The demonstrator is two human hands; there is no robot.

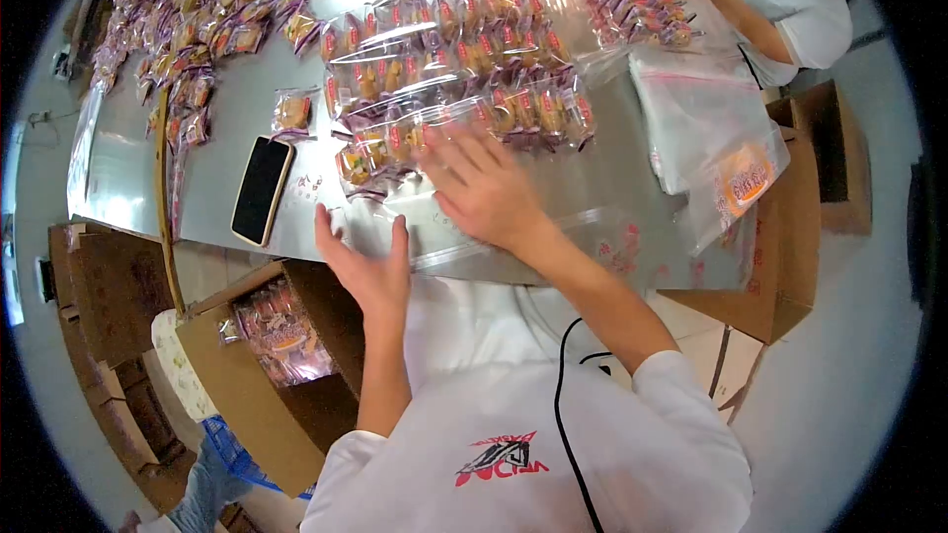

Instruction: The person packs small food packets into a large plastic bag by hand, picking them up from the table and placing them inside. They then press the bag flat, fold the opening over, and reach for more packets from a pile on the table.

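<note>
Rows of individually wrapped cookies (444, 59) stand side by side on the metal table, with clear plastic film over and around them. My right hand (484, 183) lies palm down at the near row, fingers stretched out and a little blurred over the wrappers. Just left of it, my left hand (365, 262) is open at the table's near edge, thumb and fingers spread and nothing between them. Clear film (494, 242) runs along the edge under my right wrist. A single wrapped cookie (292, 113) lies apart on the left.
A phone (263, 190) rests left of the rows. Loose wrapped cookies (237, 0) heap at the back left. Clear bags (681, 118) are stacked on the right, near another person's arm (736, 10). Cardboard boxes (267, 395) stand below, one holding filled packs (286, 336).
</note>
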